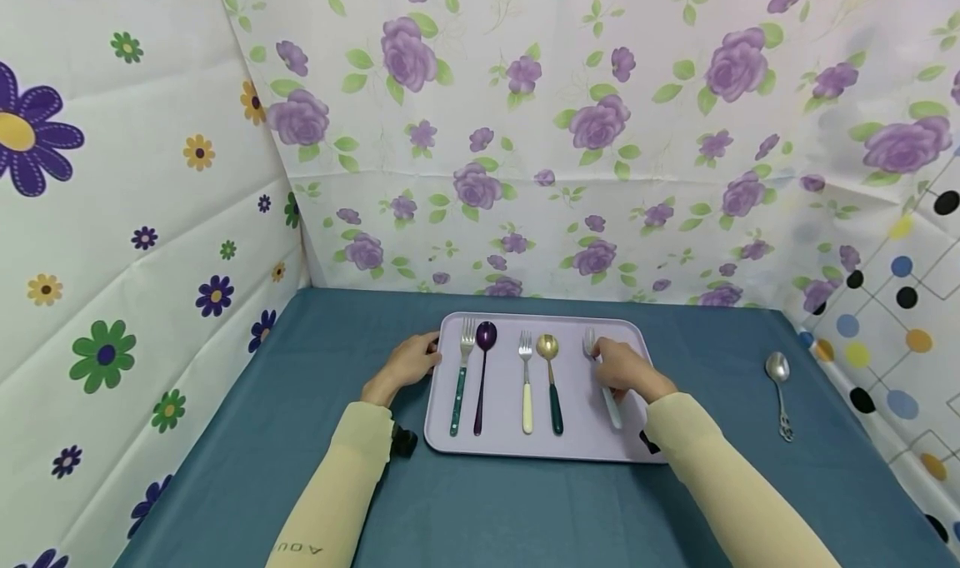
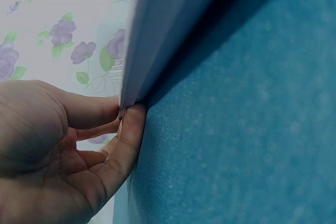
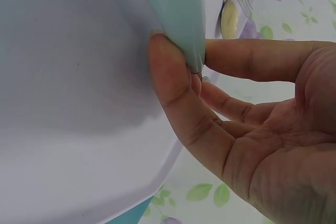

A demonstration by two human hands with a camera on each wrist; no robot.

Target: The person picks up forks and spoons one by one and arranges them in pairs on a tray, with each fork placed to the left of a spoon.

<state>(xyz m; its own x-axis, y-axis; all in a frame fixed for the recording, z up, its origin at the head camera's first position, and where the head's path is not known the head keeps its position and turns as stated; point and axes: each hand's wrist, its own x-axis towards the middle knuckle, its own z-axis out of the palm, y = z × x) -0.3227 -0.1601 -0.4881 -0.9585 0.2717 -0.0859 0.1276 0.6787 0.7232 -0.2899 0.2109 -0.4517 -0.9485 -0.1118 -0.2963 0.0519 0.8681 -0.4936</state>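
A pale lilac tray (image 1: 504,385) lies on the table. At its left edge my left hand (image 1: 408,361) pinches the rim between thumb and forefinger, as the left wrist view shows. Over the tray's right part, my right hand (image 1: 628,368) pinches a fork with a pale mint handle (image 3: 181,14) near where handle and neck meet. To its left on the tray lie a green-handled fork (image 1: 457,393), a dark purple spoon (image 1: 486,336), a cream-handled fork (image 1: 527,406) and a gold spoon with a dark green handle (image 1: 555,406).
A silver spoon with an ornate handle (image 1: 777,370) lies right of the tray on the teal tablecloth (image 1: 525,510). Flower-patterned cloth (image 1: 555,218) hangs behind the table. More patterned cloth stands at both sides.
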